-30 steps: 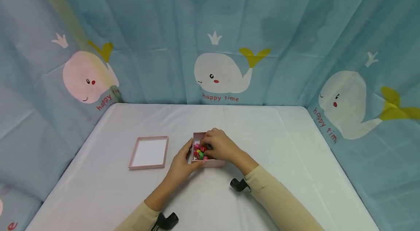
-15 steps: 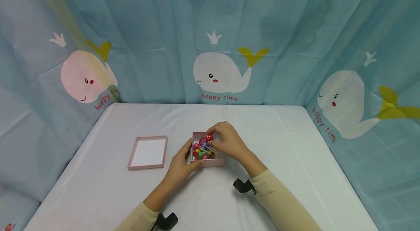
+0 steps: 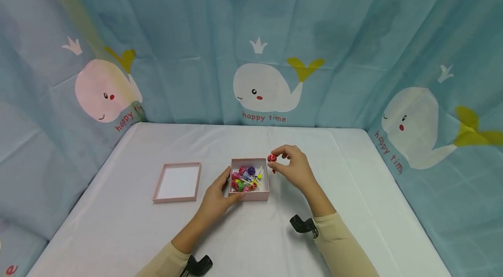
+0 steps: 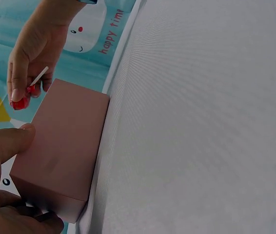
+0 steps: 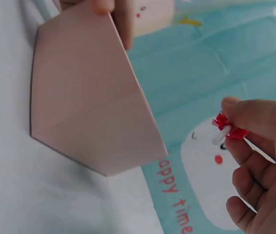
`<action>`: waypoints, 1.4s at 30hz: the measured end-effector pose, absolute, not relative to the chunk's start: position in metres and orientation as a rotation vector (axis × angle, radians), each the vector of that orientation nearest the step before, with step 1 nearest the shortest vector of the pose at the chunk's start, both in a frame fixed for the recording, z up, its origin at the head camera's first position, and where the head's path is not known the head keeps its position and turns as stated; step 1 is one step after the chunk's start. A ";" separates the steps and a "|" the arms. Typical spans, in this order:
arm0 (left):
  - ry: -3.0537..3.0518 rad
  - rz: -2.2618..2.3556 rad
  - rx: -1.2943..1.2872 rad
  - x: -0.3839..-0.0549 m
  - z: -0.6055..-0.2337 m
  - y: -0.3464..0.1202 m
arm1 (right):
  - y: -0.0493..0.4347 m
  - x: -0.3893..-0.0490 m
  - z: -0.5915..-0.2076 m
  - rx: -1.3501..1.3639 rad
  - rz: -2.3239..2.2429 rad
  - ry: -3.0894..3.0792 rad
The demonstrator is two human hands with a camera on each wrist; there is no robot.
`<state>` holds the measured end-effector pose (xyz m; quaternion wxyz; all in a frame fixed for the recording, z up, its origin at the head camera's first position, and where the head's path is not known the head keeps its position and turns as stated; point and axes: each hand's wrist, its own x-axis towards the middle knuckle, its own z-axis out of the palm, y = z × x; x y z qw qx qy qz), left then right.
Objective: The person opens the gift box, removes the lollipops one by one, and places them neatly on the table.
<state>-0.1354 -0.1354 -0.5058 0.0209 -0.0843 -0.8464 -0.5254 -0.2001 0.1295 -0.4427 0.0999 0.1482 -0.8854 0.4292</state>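
Note:
A pink open-topped box (image 3: 256, 196) stands on the white table, with several wrapped lollipops (image 3: 240, 185) in mixed colours inside. My left hand (image 3: 215, 200) grips the box at its near left corner, thumb along the front rim and fingers on the left side. Off the box's far right corner, my right hand (image 3: 297, 171) pinches a red-wrapped lollipop (image 3: 272, 157) between thumb and fingertips. Its white stick and red wrapper frill (image 5: 221, 120) show in the right wrist view. From the left wrist, the lollipop (image 4: 20, 103) appears beyond the box's wall (image 4: 60, 146).
The shallow pink lid (image 3: 177, 200), white inside, lies left of the box. White cloth (image 3: 314, 146) covers the table. Blue curtains with whale prints (image 3: 267, 89) close off the back and sides. Black wrist cameras (image 3: 302, 224) jut from both sleeves.
My right hand has come up out of the box and moved right, bringing out the red lollipop. More of the lollipops inside are uncovered. My left hand keeps its place on the box.

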 end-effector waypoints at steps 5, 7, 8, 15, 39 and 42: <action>-2.648 -1.644 -0.248 -0.135 -0.504 -0.136 | 0.139 -0.205 -0.450 0.337 1.288 -2.614; -2.655 -1.656 -0.238 -0.135 -0.502 -0.136 | 0.141 -0.208 -0.453 0.324 1.316 -2.603; -2.653 -1.651 -0.248 -0.135 -0.502 -0.137 | 0.142 -0.210 -0.455 0.314 1.330 -2.601; -2.678 -1.623 -0.232 -0.134 -0.503 -0.137 | 0.146 -0.216 -0.472 0.133 1.358 -2.661; -2.671 -1.631 -0.214 -0.131 -0.503 -0.136 | 0.149 -0.228 -0.513 0.077 1.283 -2.692; -2.667 -1.630 -0.217 -0.131 -0.503 -0.136 | 0.149 -0.229 -0.514 0.081 1.249 -2.705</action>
